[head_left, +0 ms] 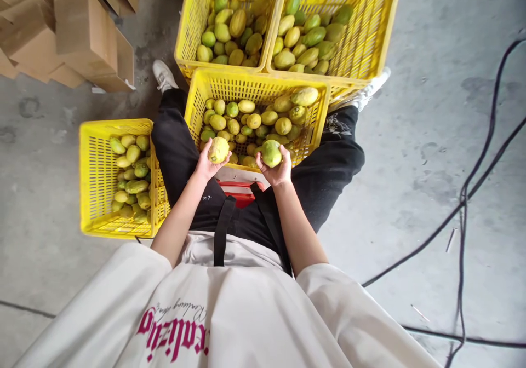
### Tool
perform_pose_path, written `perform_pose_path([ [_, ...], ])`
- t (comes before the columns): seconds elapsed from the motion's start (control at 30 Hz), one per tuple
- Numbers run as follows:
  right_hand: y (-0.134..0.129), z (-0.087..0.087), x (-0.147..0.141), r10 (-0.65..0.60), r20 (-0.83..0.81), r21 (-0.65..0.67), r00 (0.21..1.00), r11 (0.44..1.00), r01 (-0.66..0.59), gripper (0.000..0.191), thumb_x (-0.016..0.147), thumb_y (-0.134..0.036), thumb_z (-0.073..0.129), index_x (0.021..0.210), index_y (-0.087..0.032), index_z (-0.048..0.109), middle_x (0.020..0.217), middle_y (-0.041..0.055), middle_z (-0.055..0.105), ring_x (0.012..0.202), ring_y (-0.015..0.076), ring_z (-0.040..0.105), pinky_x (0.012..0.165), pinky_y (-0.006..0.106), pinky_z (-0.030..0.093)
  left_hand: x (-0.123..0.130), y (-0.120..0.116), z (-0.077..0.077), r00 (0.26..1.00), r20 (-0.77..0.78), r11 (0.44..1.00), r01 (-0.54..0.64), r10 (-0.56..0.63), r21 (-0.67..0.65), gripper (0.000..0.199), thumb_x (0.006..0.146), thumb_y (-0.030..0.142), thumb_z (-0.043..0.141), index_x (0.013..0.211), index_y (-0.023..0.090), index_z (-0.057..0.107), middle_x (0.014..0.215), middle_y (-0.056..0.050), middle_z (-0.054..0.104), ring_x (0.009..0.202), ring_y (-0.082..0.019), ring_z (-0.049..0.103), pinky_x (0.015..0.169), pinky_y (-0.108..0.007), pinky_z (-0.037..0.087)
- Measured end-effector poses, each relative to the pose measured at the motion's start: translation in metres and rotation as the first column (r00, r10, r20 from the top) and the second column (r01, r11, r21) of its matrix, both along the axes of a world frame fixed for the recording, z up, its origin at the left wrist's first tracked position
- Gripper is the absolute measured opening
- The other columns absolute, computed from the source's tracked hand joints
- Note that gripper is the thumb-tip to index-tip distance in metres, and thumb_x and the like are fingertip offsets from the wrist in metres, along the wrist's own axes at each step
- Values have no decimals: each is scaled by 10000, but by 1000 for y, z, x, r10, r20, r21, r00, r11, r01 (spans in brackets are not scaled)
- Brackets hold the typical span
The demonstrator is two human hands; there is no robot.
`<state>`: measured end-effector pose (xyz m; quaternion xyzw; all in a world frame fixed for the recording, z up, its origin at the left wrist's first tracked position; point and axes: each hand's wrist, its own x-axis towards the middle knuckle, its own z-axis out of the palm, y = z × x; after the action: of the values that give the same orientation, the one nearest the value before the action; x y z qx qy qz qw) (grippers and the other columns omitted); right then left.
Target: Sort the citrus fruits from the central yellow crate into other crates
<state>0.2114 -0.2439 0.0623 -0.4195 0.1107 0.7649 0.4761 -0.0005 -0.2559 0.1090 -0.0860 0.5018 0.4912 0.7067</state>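
Note:
My left hand (pixel 205 166) holds a pale yellow fruit (pixel 218 150), its fingers curled around the sides. In my right hand (pixel 280 173) is a rounder green fruit (pixel 272 153), gripped from below and both sides. Both hands are above the near edge of a yellow crate (pixel 257 78) between my legs. Inside that crate lie several yellow and green fruits (pixel 253 120), with larger ones toward its right side. The two held fruits are apart from each other.
Two more yellow crates (pixel 183 26) (pixel 388 23) of fruit stand beyond the middle one. Another yellow crate (pixel 88 179) with fruit is beside my left leg. Cardboard boxes (pixel 84 28) lie at the upper left. Black cables (pixel 462 203) cross the floor at right.

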Motion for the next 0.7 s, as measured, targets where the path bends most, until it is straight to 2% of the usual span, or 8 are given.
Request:
perform_pose_path([
  [0.1, -1, -2, 0, 62, -1, 41, 998, 997, -62, 159, 889, -298, 663, 1028, -234, 619, 864, 30, 727, 764, 183, 735, 601, 237, 650, 1, -2, -2, 997, -82, 1000, 11, -9, 24, 180, 1028, 320, 515, 980, 226, 660, 800, -12, 710, 632, -170, 704, 519, -236, 512],
  [0.17, -2, -3, 0, 91, -13, 58, 996, 994, -91, 186, 882, -332, 669, 1029, -230, 618, 903, 54, 737, 830, 218, 749, 609, 275, 659, 1, -2, -2, 995, -98, 1000, 8, -6, 20, 146, 998, 293, 545, 1000, 230, 676, 806, -8, 700, 618, -158, 692, 505, -227, 491],
  [0.3, -2, -3, 2, 63, -51, 93, 997, 994, -58, 260, 912, -432, 548, 1040, -216, 612, 970, 109, 752, 1019, 304, 743, 750, 469, 689, -2, -1, 1, 999, -33, 999, -38, 37, -34, 316, 1004, 410, 495, 1088, 182, 698, 763, -44, 679, 618, -164, 675, 503, -224, 491],
  [0.37, -1, -2, 3, 41, -74, 100, 996, 994, -33, 254, 895, -401, 530, 1034, -205, 609, 972, 125, 755, 1059, 326, 732, 806, 549, 674, -2, -1, 3, 995, -2, 993, -104, 104, -49, 373, 1018, 430, 447, 1137, 165, 682, 781, -68, 697, 687, -201, 712, 539, -247, 534],
  [0.43, -1, -2, 3, 48, -90, 106, 995, 994, -38, 246, 882, -369, 532, 1027, -187, 613, 962, 140, 754, 1052, 335, 731, 829, 581, 663, -2, -1, 4, 990, 12, 989, -143, 143, -40, 382, 1043, 411, 400, 1146, 157, 666, 847, -92, 727, 820, -241, 756, 596, -272, 581],
  [0.5, -1, -2, 2, 54, -81, 111, 995, 993, -45, 219, 893, -356, 549, 1014, -186, 614, 936, 126, 749, 985, 312, 743, 814, 546, 672, -2, 0, 3, 990, 12, 990, -139, 140, -22, 389, 1069, 413, 379, 1128, 156, 664, 944, -107, 745, 954, -255, 766, 651, -269, 604],
  [0.57, -1, -3, 1, 61, -55, 93, 997, 994, -56, 194, 914, -364, 585, 1009, -197, 615, 890, 83, 733, 853, 255, 745, 745, 444, 687, -3, 1, 3, 992, -10, 992, -125, 125, -20, 407, 1081, 450, 387, 1109, 165, 674, 1004, -105, 744, 955, -224, 760, 662, -238, 597],
  [0.7, 0, -5, 3, 86, -43, 4, 995, 996, -86, 207, 937, -393, 620, 1018, -202, 636, 785, 39, 689, 690, 176, 689, 552, 244, 622, -4, 2, 4, 998, 1, 998, -65, 65, -18, 454, 1065, 526, 401, 1060, 193, 709, 891, -82, 710, 623, -115, 640, 504, -181, 484],
])
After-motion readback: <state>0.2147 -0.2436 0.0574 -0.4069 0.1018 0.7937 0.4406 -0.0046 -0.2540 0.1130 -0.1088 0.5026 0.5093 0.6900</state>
